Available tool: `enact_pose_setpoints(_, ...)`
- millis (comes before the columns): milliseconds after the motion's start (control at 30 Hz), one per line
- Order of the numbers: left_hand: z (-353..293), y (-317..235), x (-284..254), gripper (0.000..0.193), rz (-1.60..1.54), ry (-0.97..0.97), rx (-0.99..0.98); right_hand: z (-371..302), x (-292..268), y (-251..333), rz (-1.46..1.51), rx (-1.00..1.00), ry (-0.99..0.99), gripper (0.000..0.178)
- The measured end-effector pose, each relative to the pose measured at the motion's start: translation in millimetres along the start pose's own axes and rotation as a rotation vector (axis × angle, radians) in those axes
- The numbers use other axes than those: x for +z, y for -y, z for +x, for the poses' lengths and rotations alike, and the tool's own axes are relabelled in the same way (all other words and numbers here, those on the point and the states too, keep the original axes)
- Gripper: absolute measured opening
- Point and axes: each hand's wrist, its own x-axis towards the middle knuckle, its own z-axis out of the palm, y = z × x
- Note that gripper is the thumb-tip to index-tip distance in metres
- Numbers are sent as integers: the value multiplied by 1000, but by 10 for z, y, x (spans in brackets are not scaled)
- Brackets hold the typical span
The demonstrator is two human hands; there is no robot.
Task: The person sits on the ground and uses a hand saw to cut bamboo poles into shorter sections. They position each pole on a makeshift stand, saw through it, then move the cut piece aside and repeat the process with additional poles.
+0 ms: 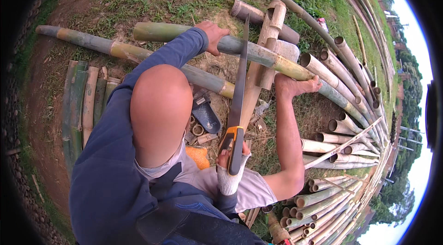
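A green bamboo pole (263,54) lies slantwise across a thicker bamboo support (267,30). My left hand (215,37) is closed over the pole, left of the saw. In a cut fingerless glove, my right hand (228,162) grips the black and orange handle of a hand saw (238,90). The saw's long blade points away from me and crosses the pole between my left hand and the support; how deep the teeth sit cannot be made out. My bare right foot (295,86) presses on the pole to the right of the support.
Stacks of cut bamboo (330,203) fill the right side, and short pieces (83,102) lie at the left. Another pole (124,52) runs beneath my left arm. A dark slipper (206,116), bamboo rings and an orange mesh bag (198,156) are on the ground near my knee.
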Motion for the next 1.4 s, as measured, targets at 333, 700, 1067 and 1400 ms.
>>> enact_pose_setpoints(333, -48, -124, -38, 86, 78, -84, -72, 2039, 802, 52, -16, -165, -231, 39)
enact_pose_setpoints(700, 68, -97, -64, 80, 51, -16, -94, -491, -370, 1036, -10, 143, -9, 60)
enact_pose_setpoints(1067, -8, -126, -106, 83, 53, -14, -104, 1312, 578, -36, 136, -37, -35, 53)
enact_pose_setpoints(1400, 30, -40, -22, 83, 45, -56, -87, 639, 184, 366, 79, 25, 29, 50)
